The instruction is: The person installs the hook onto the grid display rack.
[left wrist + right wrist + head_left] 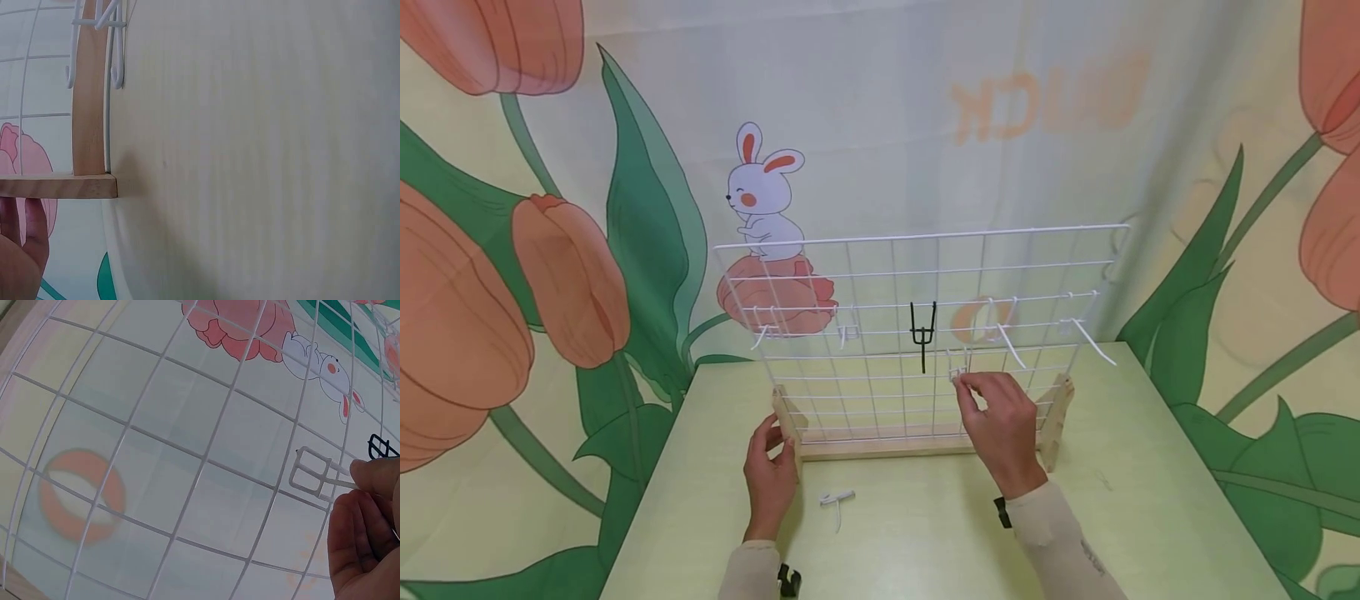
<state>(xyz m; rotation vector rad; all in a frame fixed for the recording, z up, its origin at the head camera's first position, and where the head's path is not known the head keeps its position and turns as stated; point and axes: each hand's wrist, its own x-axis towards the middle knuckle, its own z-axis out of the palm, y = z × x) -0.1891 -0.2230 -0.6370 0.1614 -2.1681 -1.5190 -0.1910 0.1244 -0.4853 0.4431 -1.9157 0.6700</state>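
A white wire grid panel (pixel 880 275) stands upright in a wooden stand (pixel 887 450). My right hand (pixel 1000 421) pinches the stem of a white wire hook (pixel 310 472) between thumb and fingers, right at the grid's front, right of centre. The hook's squarish frame overlaps the grid wires in the right wrist view. At the stand's left end, my left hand (pixel 770 479) rests its fingertips against the outer side of the wooden end piece (pixel 59 185). A black hook (pixel 922 336) hangs near the middle of the grid.
One loose white hook (pixel 837 500) lies on the pale table (pixel 910 533) in front of the stand. Several white hooks hang on the grid, with two long prongs (pixel 1093 342) jutting forward at the right. Behind is a printed curtain (pixel 880 125) with tulips and a rabbit.
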